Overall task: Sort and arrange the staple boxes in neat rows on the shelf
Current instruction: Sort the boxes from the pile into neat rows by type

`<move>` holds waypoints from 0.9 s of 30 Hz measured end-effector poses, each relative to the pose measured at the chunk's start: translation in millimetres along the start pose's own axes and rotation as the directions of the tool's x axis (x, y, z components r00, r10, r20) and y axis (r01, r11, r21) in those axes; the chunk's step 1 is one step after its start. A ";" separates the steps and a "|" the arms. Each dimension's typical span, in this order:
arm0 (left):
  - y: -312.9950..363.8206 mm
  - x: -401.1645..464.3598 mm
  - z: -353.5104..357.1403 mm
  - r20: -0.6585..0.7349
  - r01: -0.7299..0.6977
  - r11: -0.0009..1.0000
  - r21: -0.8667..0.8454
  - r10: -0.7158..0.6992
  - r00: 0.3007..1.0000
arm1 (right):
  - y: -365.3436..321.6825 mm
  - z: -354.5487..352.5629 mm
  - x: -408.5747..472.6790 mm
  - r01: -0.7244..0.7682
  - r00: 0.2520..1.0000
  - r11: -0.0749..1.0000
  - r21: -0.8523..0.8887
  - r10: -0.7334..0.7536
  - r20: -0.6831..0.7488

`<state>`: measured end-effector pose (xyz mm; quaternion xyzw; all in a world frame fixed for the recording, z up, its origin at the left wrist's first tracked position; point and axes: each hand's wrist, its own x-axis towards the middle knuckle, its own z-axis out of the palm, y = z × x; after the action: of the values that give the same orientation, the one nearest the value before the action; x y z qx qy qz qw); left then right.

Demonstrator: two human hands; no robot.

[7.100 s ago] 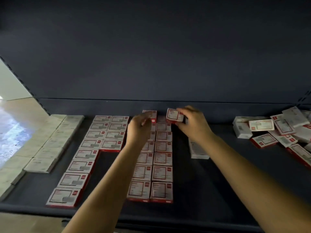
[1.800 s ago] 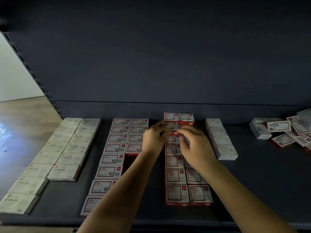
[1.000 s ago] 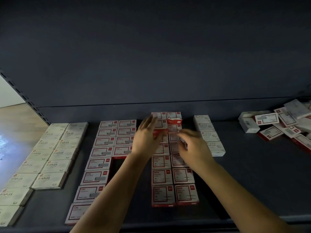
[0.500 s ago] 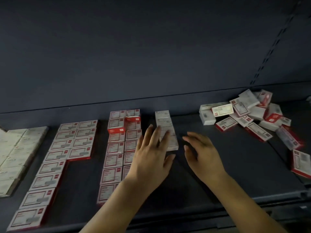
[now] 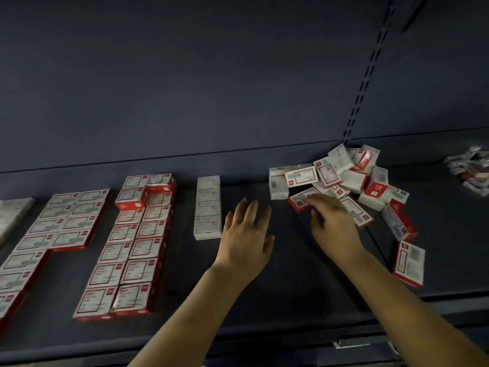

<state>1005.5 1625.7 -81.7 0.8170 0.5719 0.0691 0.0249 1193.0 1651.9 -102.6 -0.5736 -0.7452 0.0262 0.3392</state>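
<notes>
Both hands are open and empty, right hand (image 5: 334,225) reaching into the loose pile (image 5: 352,181), so grabbing a box comes next I'd guess.

On the dark metal shelf (image 5: 277,287), a double row of red-and-white cardboard staple boxes (image 5: 132,247) lies left of a single row of white cardboard boxes (image 5: 208,207); a loose heap of red-and-white boxes (image 5: 352,181) lies right, against the back.
</notes>
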 end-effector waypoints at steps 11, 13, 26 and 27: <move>24.1 30.6 17.1 -0.015 0.080 0.990 -0.117 -0.082 0.997 | 33.3 -7.6 52.1 0.018 0.846 0.995 -0.101 0.038 0.531; 27.8 28.7 17.7 -0.035 0.071 0.991 -0.110 -0.075 0.997 | 37.2 -5.0 54.0 0.056 0.840 0.990 -0.127 0.022 0.542; 44.0 8.0 22.9 -0.023 0.161 0.479 -0.863 -0.357 0.934 | 20.4 -21.6 3.3 0.117 0.941 0.974 0.192 -0.170 0.292; 46.1 5.8 20.9 -0.008 0.143 0.403 -0.904 -0.351 0.936 | 18.8 -24.0 -0.6 0.131 0.950 0.966 0.221 -0.186 0.250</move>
<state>1053.3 1616.1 -96.3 0.5745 0.5630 0.4355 0.4041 1221.7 1649.4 -92.6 -0.4651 -0.8217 0.1518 0.2924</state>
